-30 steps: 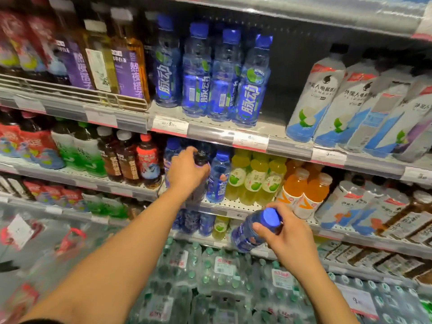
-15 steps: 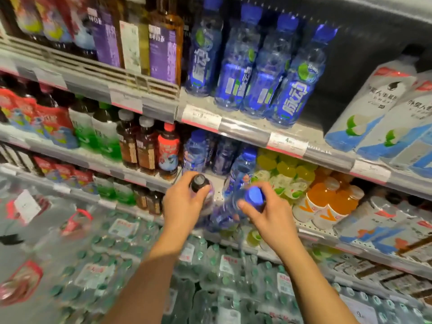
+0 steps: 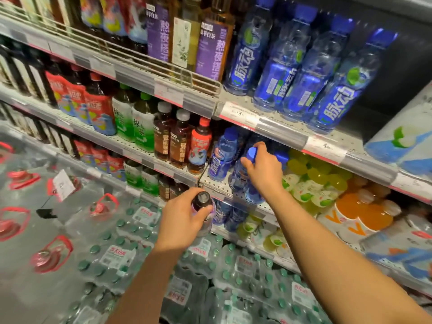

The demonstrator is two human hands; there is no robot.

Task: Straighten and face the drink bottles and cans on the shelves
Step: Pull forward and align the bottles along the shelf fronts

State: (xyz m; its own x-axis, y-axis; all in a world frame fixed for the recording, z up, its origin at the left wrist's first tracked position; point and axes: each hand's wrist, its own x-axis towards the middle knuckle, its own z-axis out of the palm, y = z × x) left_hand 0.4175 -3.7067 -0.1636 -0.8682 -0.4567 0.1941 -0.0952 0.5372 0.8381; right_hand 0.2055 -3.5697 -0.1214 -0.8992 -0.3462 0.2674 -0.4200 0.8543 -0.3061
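At the centre of the frame the right hand reaches into the middle shelf, its grip closed around the neck of a blue-capped bottle, thumb and fingers wrapped just under the cap. That bottle stands on the perforated shelf deck near the front edge, tilted slightly, just right of another blue bottle of the same brand that stands upright beside a red-capped bottle.

Lower and to the left, the left hand holds a dark-capped bottle in front of the shelving, out over the wrapped packs of green-capped water stacked below. Its grip is curled tight round the bottle's upper body, so only the cap and a bit of purple show above the fingers; the bottle touches no shelf.

To the right of the reaching hand, yellow-green drinks and orange drinks fill the same shelf level. On the shelf above, upper right of the frame, four blue sports-drink bottles stand in a row, their labels turned different ways. Purple-labelled tea bottles sit behind a wire rail at upper centre.
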